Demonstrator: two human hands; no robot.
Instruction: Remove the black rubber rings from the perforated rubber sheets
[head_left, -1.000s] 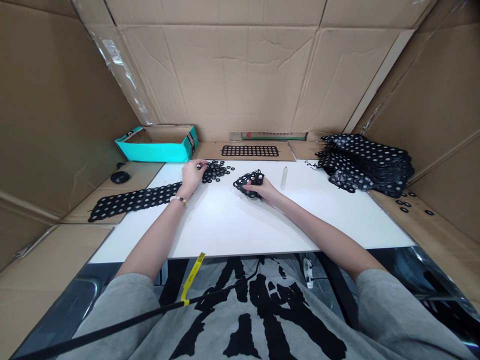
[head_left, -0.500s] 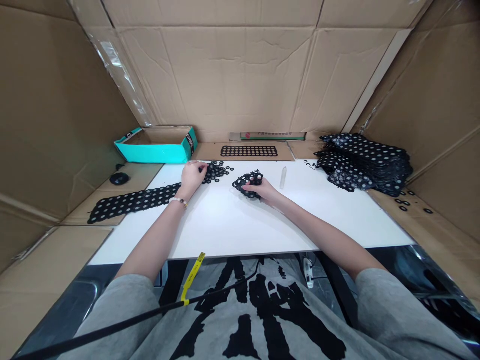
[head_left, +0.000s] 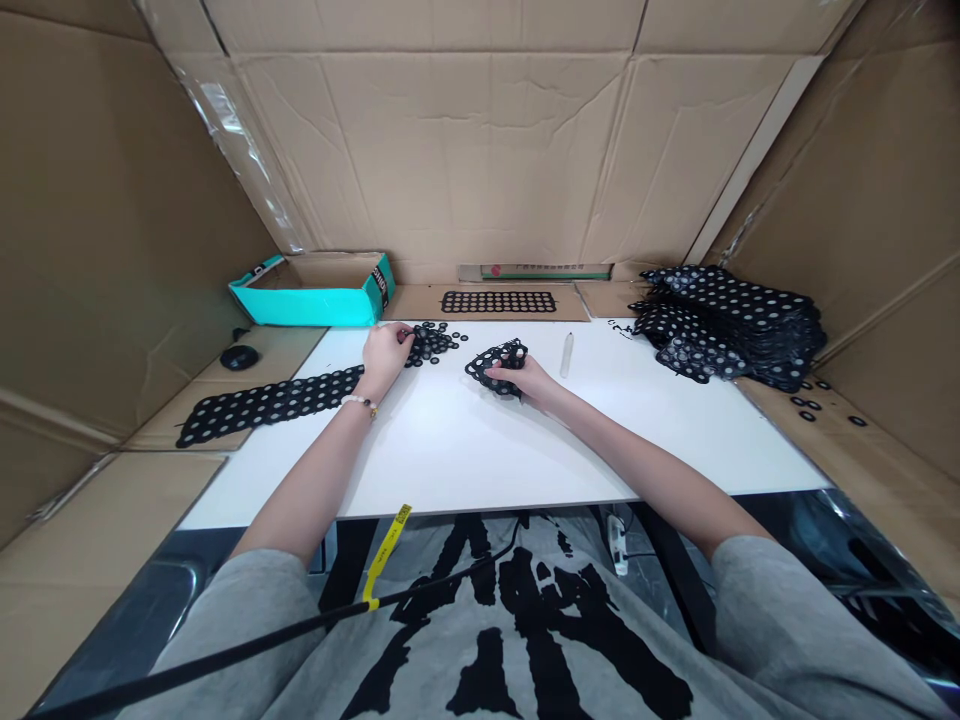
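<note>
At the left end of a heap of small black rings (head_left: 432, 345), my left hand (head_left: 385, 354) rests with its fingertips pinched together. Whatever may be between those fingertips is too small to make out. A long black sheet with rows of holes (head_left: 274, 402) runs out from under that wrist toward the left. My right hand (head_left: 529, 378) is closed round a crumpled black perforated sheet (head_left: 489, 366), bunched up over the middle of the white board (head_left: 480, 450). Its fingers press into the folds, and some loops stick out at the left.
A teal box (head_left: 304, 306) stands back left, near a round black object (head_left: 239, 357). A flat perforated strip (head_left: 498, 302) lies at the back. Beside my right hand is a clear, slim stick (head_left: 567, 355). Stacked perforated sheets (head_left: 739, 320) fill the right, with loose rings (head_left: 807, 406). Cardboard walls surround the board.
The fingers of my left hand have shifted slightly at the edge of the ring heap. My right hand keeps its hold on the crumpled sheet, nearly still.
</note>
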